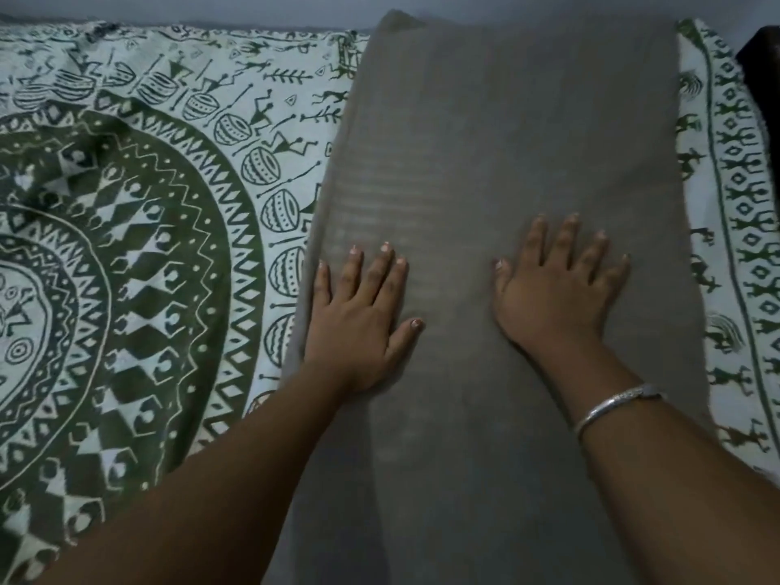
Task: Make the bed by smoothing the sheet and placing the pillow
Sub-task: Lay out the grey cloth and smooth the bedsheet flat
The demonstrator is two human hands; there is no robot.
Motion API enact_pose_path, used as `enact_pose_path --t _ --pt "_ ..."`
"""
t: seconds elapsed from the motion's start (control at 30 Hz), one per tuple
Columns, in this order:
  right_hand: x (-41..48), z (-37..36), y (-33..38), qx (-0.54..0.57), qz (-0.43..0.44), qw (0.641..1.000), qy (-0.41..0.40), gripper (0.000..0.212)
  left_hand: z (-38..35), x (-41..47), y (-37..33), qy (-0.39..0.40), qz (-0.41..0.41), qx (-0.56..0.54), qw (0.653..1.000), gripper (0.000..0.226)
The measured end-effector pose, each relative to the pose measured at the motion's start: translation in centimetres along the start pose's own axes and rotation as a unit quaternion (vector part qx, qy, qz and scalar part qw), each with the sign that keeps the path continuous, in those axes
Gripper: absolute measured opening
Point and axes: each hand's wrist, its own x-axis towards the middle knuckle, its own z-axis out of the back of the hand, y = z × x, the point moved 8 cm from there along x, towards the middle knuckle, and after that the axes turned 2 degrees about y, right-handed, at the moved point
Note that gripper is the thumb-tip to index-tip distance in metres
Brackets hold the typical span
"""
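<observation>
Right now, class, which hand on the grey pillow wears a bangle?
The right hand: a silver bangle circles its wrist; the left hand, at the pillow edge, is bare-wristed.

A plain grey-blue wall (pixel 211 6) runs along the far edge of the bed (pixel 126 247). A dark, blurred shape (pixel 762 65) stands at the bed's far right corner. The light is dim and bluish.

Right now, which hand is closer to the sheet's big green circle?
Left. The left hand lies at the pillow's edge beside the circle; the right hand rests farther across the pillow.
</observation>
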Motion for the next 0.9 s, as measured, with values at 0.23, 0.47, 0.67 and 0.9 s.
enact_pose_path --t 0.23,0.47,0.67,0.9 --pt "-9.4 -3.1 9.9 0.047 0.063 0.997 -0.018 0.069 0.5 -0.7 0.6 0.010 -0.081 -0.012 0.997 0.070" --pt "-14.0 -0.3 16.5 0.122 -0.023 0.990 -0.062 0.061 1.7 -10.0 11.0 0.054 -0.166 -0.032 0.984 0.063" --pt "-17.9 -0.9 26.7 0.339 0.049 0.939 -0.004 0.053 0.5 -8.4 15.1 0.072 -0.174 0.005 0.982 0.064" --pt "-18.6 -3.7 27.2 0.125 -0.031 0.991 -0.048 0.066 -0.1 -8.4 20.9 0.053 -0.072 -0.002 0.996 0.060"
